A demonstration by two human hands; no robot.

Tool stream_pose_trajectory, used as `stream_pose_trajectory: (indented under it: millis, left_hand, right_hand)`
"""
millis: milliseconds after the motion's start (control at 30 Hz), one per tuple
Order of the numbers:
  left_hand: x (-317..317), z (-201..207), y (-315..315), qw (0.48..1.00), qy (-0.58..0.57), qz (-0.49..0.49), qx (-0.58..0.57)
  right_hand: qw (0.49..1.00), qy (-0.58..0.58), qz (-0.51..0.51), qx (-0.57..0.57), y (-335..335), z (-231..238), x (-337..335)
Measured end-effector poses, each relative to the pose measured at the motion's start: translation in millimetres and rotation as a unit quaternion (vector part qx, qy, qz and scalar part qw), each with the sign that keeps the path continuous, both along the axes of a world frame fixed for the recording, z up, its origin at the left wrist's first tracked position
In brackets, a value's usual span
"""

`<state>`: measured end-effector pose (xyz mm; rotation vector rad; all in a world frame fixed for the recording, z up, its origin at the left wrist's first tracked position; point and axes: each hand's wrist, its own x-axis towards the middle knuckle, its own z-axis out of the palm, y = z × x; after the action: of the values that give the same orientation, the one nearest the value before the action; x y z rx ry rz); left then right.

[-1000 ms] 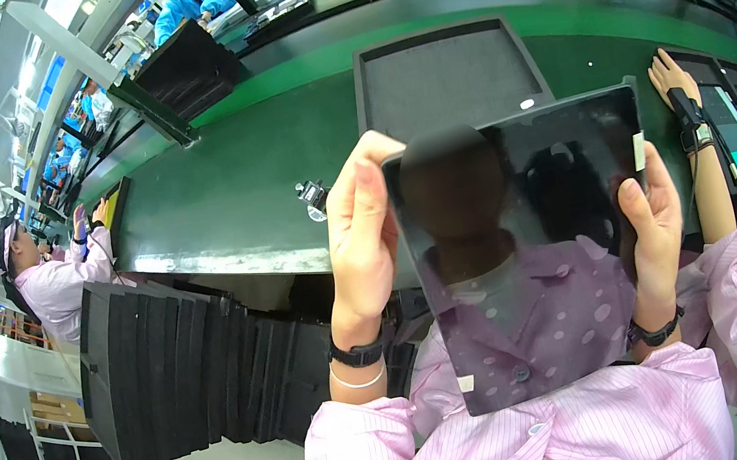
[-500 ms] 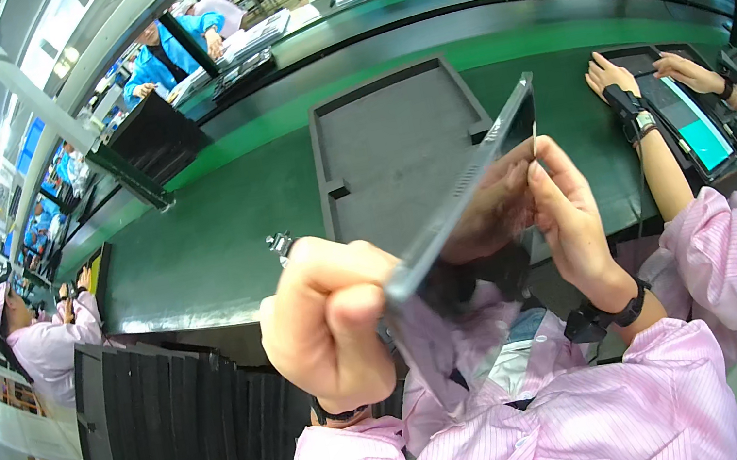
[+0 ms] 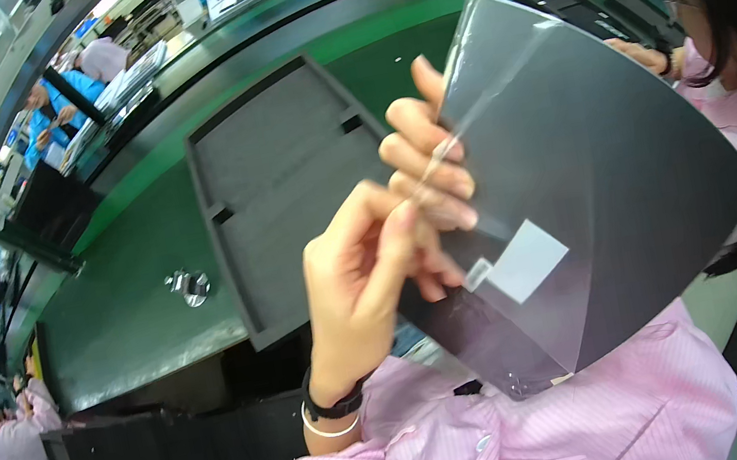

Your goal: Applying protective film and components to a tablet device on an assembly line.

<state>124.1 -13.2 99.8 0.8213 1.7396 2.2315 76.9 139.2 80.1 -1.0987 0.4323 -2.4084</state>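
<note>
Pinched between thumb and forefinger of the left hand (image 3: 348, 283): apparently the loose edge of a clear film (image 3: 498, 89), glossy, thin, creased in long straight folds. At 1 o'clock, fingers of the right hand (image 3: 421, 137) curled about the near edge of a dark display panel (image 3: 635, 173); palm hidden behind. Panel held in the air at 3 o'clock, tilted, apart from the surface (image 3: 125, 302). Changed within the last half-second: panel turned from nearly edge-on to broad face, exposing a smooth charcoal side with a white rectangular label (image 3: 529, 261) at 8 o'clock of its centre. By judgement, a shift from turning the panel to working on its film. At 11 o'clock, a matte charcoal tray (image 3: 275, 148), raised-rimmed, with small square blocks inside. At 9 o'clock, a small shiny metallic object (image 3: 189, 286); beneath it, smooth green surface.
</note>
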Motion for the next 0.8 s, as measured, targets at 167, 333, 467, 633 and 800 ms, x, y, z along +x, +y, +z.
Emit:
stream_pose_trajectory:
  millis: [167,333,467,633,800]
  left_hand:
    - [15.0,-19.0,-14.1,0.999,-0.015,0.04,0.02]
    - [32.0,-38.8,-25.1,0.991,-0.027,0.121,0.045]
    - [30.9,-50.2,-26.7,0.989,-0.03,0.134,0.059]
    - [26.8,-45.7,-14.3,0.986,-0.001,0.158,0.051]
    - [29.2,-42.0,-27.0,0.98,0.012,0.193,0.041]
  right_hand:
    - [0.994,0.066,0.086,-0.02,10.2,1.0,-14.2]
    - [0.994,0.098,0.035,-0.03,24.8,0.3,-16.7]
    - [0.98,0.131,0.093,-0.115,9.0,-7.5,-30.7]
    - [0.98,-0.163,-0.049,-0.106,253.5,-84.2,-187.6]
    - [0.896,-0.331,0.131,-0.266,286.5,-138.3,-235.0]
